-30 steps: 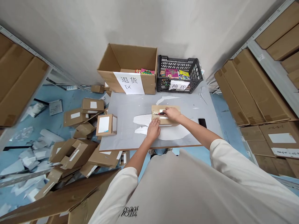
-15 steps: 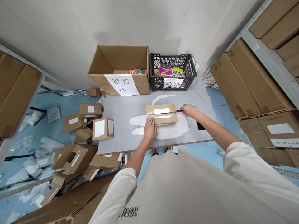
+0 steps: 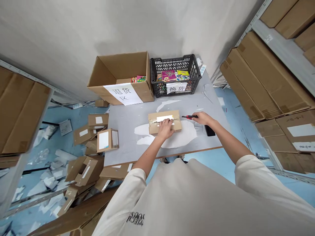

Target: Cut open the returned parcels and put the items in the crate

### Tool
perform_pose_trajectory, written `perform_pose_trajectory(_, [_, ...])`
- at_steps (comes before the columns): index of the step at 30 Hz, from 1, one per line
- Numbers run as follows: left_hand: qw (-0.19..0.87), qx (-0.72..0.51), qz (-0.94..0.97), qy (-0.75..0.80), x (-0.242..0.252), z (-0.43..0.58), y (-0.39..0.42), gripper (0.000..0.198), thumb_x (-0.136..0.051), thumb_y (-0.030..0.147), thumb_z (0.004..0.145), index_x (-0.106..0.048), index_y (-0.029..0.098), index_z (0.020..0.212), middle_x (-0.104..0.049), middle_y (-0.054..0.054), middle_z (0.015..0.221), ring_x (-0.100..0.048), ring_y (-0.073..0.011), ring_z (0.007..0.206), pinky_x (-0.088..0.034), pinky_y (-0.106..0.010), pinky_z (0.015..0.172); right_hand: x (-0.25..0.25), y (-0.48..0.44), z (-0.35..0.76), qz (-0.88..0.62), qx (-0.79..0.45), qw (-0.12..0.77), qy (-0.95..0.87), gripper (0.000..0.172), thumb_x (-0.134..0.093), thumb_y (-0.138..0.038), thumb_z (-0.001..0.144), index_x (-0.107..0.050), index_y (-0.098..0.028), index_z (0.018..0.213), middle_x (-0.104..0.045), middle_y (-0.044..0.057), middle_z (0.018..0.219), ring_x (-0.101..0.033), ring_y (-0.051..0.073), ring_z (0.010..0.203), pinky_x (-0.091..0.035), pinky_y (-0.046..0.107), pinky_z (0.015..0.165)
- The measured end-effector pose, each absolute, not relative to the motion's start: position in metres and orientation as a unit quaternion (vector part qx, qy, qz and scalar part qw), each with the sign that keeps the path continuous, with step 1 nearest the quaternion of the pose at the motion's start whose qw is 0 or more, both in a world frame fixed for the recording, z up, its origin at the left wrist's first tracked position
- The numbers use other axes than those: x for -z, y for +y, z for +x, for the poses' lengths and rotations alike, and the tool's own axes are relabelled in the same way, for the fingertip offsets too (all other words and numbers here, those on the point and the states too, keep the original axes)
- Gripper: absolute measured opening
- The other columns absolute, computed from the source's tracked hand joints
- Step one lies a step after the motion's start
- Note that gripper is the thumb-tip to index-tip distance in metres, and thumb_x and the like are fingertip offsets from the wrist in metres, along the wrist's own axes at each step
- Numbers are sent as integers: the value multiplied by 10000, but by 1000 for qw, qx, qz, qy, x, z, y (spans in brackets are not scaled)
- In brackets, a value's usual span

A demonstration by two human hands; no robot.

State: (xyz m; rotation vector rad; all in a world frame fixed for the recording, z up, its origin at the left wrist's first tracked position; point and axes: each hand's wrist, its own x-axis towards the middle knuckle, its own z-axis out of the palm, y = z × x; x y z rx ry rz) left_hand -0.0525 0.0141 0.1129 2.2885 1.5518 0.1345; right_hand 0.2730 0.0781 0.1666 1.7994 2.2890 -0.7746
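A taped brown cardboard box [image 3: 177, 125] with white labels lies on the grey table [image 3: 125, 123], partly over a white patch. My left hand [image 3: 165, 128] rests on top of the box, fingers spread across its label. To the right of the box, my right hand [image 3: 202, 118] is closed around a red and black utility knife [image 3: 191, 117]. The knife's blade points left toward the box and stands a little apart from it. A black phone [image 3: 210, 130] lies beneath my right forearm.
At the table's back stand a large open carton [image 3: 123, 93] and a black crate [image 3: 176, 88] holding books. A small box [image 3: 107, 140] sits at the left edge. Cartons and paper scraps cover the floor at left; shelves with boxes flank both sides.
My left hand has moved from the box's near left edge onto its top. The knife in my right hand has come away from the box's right end. The view has shifted slightly.
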Motion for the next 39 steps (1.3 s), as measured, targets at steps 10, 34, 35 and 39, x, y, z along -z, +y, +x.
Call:
perform_pose_trajectory(10, [184, 43, 809, 556, -113, -34, 41, 721, -890, 363, 868, -566, 217, 1495, -653, -189, 1459, -607, -390, 1436, -274, -553, 1340, -130, 88, 277, 534, 353, -36, 767, 354, -608, -413, 1037, -838, -226, 1231, -821, 47, 978, -657, 205, 841, -401, 270, 745])
perform_pose_trajectory(34, [172, 27, 813, 555, -111, -40, 30, 744, -930, 366, 846, -584, 251, 1495, -603, -142, 1421, -684, -367, 1307, -209, -621, 1399, -114, 118, 266, 486, 530, 17, 695, 452, -671, -618, 919, -805, -210, 1061, -649, -29, 710, -547, 158, 656, -413, 260, 654])
perform_pose_trajectory(35, [171, 29, 814, 554, -111, -40, 30, 742, -928, 370, 849, -586, 247, 1496, -604, -143, 1417, -688, -367, 1297, -204, -621, 1402, -115, 117, 267, 480, 536, 19, 695, 447, -675, -626, 919, -801, -211, 1029, -648, -29, 705, -538, 154, 649, -409, 257, 649])
perform_pose_trajectory(39, [178, 32, 815, 550, -112, -40, 29, 751, -917, 359, 860, -583, 217, 1518, -595, -166, 1430, -715, -358, 1231, -186, -615, 1412, -118, 112, 269, 479, 538, 25, 693, 476, -706, -666, 917, -814, -212, 1014, -660, -20, 707, -515, 149, 623, -392, 258, 623])
